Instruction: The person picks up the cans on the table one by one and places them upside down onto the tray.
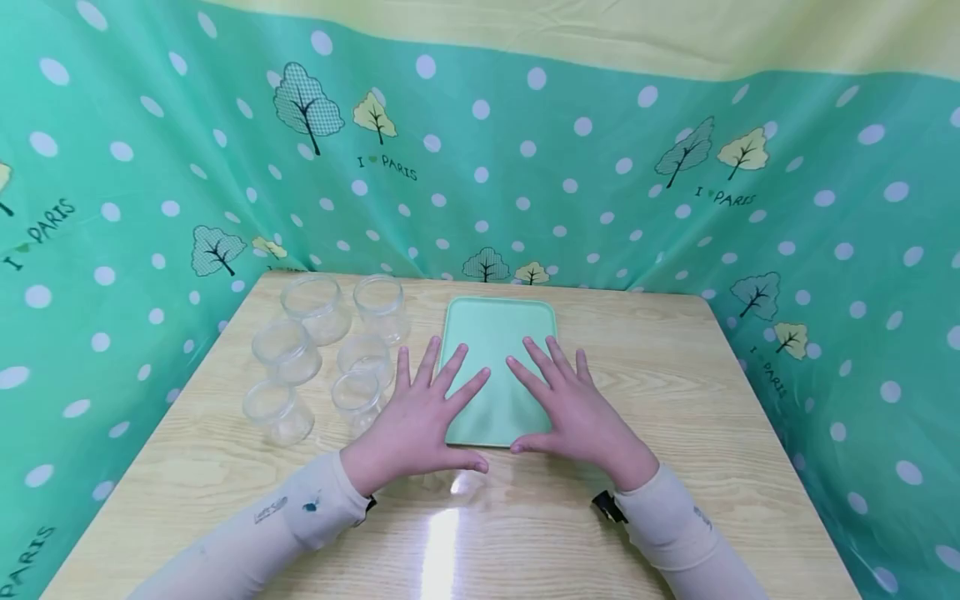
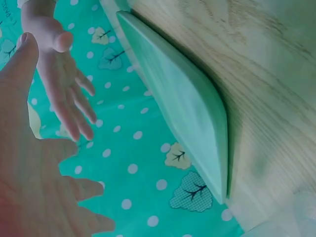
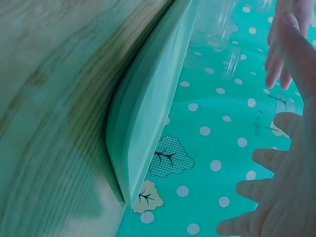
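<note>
Green tray point(image 1: 498, 392): near edge lies between the hands. Left hand point(image 1: 412, 421) and right hand point(image 1: 585, 417) hover over its sides, both splayed, grasping nothing, neither clearly nearer. Long axis runs away; far edge beyond both.

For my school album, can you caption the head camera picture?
Left hand and right hand, both spread wide, hover by a green tray, with six clear containers to its left.

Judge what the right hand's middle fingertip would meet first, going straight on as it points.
Probably the polka-dot curtain, passing above the green tray; the right hand seems raised over it, but its height is unclear.
</note>
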A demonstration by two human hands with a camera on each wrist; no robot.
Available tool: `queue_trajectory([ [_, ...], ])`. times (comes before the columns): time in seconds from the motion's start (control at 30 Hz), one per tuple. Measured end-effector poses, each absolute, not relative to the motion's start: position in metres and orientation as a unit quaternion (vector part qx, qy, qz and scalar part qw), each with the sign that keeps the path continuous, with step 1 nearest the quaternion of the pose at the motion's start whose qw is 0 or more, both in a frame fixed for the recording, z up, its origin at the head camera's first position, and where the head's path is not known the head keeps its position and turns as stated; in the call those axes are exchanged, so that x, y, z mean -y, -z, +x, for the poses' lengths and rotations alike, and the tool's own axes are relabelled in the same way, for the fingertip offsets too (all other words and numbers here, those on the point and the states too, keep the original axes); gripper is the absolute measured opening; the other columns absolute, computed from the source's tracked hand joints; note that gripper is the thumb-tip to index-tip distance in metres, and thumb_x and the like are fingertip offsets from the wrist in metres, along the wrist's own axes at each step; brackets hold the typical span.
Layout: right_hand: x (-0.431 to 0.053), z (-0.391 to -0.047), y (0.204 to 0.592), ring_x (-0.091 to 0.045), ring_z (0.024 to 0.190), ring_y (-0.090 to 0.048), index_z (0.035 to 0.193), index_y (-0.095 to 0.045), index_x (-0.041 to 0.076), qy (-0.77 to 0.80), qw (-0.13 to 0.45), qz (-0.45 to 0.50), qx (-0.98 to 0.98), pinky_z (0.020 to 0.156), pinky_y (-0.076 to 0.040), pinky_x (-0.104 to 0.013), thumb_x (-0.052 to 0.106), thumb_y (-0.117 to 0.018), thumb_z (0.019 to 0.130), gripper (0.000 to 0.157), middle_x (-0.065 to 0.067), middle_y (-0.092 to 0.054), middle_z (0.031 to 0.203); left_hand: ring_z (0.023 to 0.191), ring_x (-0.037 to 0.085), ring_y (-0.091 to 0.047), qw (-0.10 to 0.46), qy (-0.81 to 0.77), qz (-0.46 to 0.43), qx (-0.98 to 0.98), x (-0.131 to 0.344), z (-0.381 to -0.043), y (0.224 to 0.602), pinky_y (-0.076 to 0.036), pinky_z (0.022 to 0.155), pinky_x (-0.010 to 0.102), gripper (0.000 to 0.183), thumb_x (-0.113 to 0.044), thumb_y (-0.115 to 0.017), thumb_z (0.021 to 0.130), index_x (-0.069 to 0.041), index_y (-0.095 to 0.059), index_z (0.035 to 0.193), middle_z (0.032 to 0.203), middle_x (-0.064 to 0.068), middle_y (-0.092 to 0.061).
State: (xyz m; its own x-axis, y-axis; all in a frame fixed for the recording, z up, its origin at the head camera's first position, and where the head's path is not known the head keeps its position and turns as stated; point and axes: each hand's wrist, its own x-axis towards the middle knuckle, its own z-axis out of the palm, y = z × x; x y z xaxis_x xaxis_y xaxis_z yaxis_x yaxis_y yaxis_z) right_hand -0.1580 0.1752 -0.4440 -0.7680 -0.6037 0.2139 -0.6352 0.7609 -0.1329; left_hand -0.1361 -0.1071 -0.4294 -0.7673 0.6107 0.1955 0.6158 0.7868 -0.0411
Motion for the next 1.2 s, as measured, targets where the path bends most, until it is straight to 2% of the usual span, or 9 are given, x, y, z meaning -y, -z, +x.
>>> queue_trajectory([
  [0.33,-0.176,-0.156,0.442,-0.039,0.158,-0.006,0.165,-0.014,0.032,-0.139,0.064,0.342,0.927,0.118,-0.014,-0.075,0.073,-0.069,0.082,0.108,-0.006,-0.011,0.173,0.155,0.050,-0.002,0.106,0.047,-0.359,0.926,0.110,-0.131,0.419,-0.009,0.114,0.081,0.112,-0.093,-0.054,0.073,-0.028,-0.032,0.162,0.170,0.016,-0.020],
  [0.5,-0.176,-0.156,0.441,-0.038,0.158,-0.011,0.165,-0.015,0.031,-0.145,0.068,0.347,0.924,0.120,-0.015,-0.072,0.068,-0.070,0.085,0.104,-0.005,-0.014,0.172,0.154,0.048,-0.017,0.110,0.044,-0.356,0.927,0.113,-0.132,0.417,-0.016,0.116,0.077,0.109,-0.093,-0.052,0.075,-0.028,-0.035,0.161,0.166,0.014,-0.031],
  [0.63,-0.177,-0.156,0.440,-0.037,0.157,-0.016,0.164,-0.021,0.029,-0.142,0.082,0.350,0.923,0.122,-0.018,-0.068,0.063,-0.071,0.088,0.097,-0.007,-0.019,0.171,0.150,0.047,-0.029,0.103,0.039,-0.355,0.928,0.116,-0.132,0.412,-0.024,0.115,0.075,0.106,-0.089,-0.059,0.075,-0.026,-0.041,0.158,0.162,0.013,-0.039],
  [0.7,-0.176,-0.156,0.440,-0.037,0.157,-0.018,0.164,-0.025,0.028,-0.142,0.087,0.351,0.921,0.122,-0.019,-0.066,0.059,-0.072,0.090,0.093,-0.008,-0.022,0.170,0.149,0.047,-0.031,0.097,0.041,-0.356,0.928,0.117,-0.132,0.410,-0.026,0.114,0.074,0.104,-0.086,-0.064,0.075,-0.026,-0.044,0.156,0.161,0.013,-0.041],
  [0.83,-0.176,-0.156,0.439,-0.036,0.156,-0.022,0.161,-0.033,0.024,-0.139,0.093,0.351,0.921,0.124,-0.021,-0.061,0.053,-0.073,0.092,0.085,-0.008,-0.026,0.169,0.149,0.045,-0.034,0.099,0.032,-0.360,0.927,0.119,-0.133,0.408,-0.030,0.114,0.073,0.098,-0.084,-0.065,0.076,-0.024,-0.050,0.152,0.160,0.012,-0.043],
  [1.1,-0.175,-0.156,0.437,-0.033,0.144,-0.044,0.154,-0.046,0.019,-0.158,0.111,0.348,0.917,0.115,-0.039,-0.057,0.045,-0.075,0.092,0.073,-0.007,-0.045,0.157,0.137,0.039,-0.051,0.102,0.033,-0.374,0.921,0.124,-0.132,0.404,-0.036,0.110,0.070,0.075,-0.073,-0.067,0.084,-0.023,-0.063,0.139,0.148,0.009,-0.057],
  [1.2,-0.174,-0.155,0.437,-0.030,0.138,-0.051,0.152,-0.050,0.020,-0.159,0.113,0.345,0.918,0.110,-0.046,-0.054,0.044,-0.075,0.093,0.069,-0.006,-0.050,0.152,0.135,0.038,-0.053,0.103,0.029,-0.379,0.919,0.126,-0.133,0.403,-0.039,0.110,0.069,0.070,-0.071,-0.067,0.086,-0.021,-0.065,0.136,0.145,0.009,-0.059],
])
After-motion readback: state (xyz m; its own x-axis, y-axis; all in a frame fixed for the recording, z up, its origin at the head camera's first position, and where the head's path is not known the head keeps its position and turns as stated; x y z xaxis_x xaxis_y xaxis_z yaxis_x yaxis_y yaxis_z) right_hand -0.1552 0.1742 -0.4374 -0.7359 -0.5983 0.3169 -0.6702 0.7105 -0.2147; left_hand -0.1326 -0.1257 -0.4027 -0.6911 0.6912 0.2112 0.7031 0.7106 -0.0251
